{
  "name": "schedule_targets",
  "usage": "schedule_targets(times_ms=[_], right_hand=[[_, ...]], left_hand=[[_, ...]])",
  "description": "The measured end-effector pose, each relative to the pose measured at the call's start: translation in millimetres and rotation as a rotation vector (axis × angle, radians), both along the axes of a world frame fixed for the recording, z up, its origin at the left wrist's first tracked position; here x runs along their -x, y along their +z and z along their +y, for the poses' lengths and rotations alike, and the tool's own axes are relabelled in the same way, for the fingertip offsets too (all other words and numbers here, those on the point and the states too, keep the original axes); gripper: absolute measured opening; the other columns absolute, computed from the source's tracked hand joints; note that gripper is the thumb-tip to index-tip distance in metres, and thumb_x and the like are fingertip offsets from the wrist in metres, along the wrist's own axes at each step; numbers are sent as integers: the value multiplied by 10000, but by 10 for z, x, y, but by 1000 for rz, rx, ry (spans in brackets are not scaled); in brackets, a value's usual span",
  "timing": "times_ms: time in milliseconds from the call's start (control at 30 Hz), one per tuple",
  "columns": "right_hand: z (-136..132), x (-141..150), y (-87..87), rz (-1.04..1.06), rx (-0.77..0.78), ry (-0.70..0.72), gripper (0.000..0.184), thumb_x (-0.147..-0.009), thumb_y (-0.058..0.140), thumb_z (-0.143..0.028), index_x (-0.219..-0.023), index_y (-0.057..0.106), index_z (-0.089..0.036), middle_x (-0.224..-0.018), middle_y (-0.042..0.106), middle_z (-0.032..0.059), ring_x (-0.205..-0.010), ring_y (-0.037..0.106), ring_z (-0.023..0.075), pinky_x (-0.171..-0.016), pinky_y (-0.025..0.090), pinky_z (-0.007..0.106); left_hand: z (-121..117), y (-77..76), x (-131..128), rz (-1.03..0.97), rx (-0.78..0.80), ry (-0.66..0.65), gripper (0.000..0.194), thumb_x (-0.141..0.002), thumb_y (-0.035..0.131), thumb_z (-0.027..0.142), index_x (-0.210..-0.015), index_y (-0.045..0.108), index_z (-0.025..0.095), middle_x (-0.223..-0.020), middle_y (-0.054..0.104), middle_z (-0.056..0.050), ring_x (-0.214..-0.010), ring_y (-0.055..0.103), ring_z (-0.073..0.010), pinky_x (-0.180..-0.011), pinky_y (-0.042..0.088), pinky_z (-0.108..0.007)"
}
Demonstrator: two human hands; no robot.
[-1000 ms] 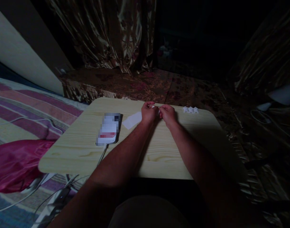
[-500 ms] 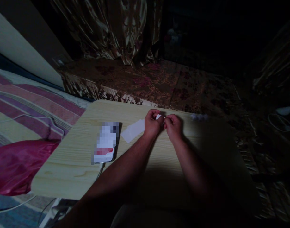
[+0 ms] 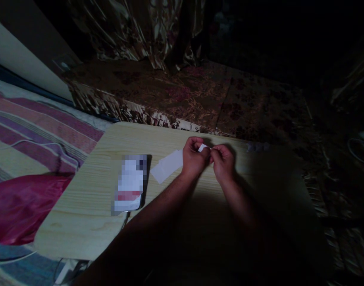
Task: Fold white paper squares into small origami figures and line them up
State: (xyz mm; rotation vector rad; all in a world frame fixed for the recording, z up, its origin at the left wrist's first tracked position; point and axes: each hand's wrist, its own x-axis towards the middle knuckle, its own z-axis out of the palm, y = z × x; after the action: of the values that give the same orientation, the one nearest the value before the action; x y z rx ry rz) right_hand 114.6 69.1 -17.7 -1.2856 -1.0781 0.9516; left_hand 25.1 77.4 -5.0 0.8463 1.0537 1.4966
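Note:
Between my two hands, over the far part of the wooden table [image 3: 89,186], is a small piece of white paper [image 3: 202,147]. My left hand [image 3: 195,157] is closed on it, thumb pressed against the fingers. Close against its right side, my right hand [image 3: 223,162] pinches at the paper's edge; the fingers hide most of it. Flat white paper strips [image 3: 166,166] lie overlapping just left of my left hand. Beyond my right hand, in shadow, several small white folded paper pieces [image 3: 257,147] sit in a row near the far edge.
A phone, blurred out [image 3: 130,182], lies on the table's left with a cable at its lower end. Left of the table are a striped bedspread [image 3: 35,131] and a pink bag [image 3: 27,206]. A patterned brown cloth [image 3: 182,93] covers a ledge behind. The right side is dark.
My view has tilted and shifted, so the right side of the table now falls into shadow. Both hands stay together on the paper, its white edge showing more between them than at first.

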Motion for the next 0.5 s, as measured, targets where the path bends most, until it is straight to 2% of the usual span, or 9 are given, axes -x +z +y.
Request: schedule_targets(times_ms=[133,267,500], right_hand=[[14,-18,-6,21,3,-37,86,-771,522,-270,-752,517,-187,-522,479,-51,-478,454,92,-490,381,217],[35,-40,-8,44,16,-65,113,-788,518,-296,-790,521,-183,-554,503,-44,-493,476,90,-507,402,218],[44,-64,13,70,-6,-73,95,-785,531,-273,-769,524,-179,-574,522,-38,-521,495,88,-521,406,214]], left_hand=[[8,-16,-16,5,22,-47,353,-659,662,165,-979,520,210,-708,611,21,-494,518,-94,-481,424,-229],[8,-48,-24,127,69,-96,160,-669,684,234,-786,594,172,-679,618,-3,-545,538,-110,-520,430,-237],[-10,-53,-58,85,74,-139,145,-698,672,269,-773,615,158,-660,619,-18,-540,535,-111,-517,428,-236]])
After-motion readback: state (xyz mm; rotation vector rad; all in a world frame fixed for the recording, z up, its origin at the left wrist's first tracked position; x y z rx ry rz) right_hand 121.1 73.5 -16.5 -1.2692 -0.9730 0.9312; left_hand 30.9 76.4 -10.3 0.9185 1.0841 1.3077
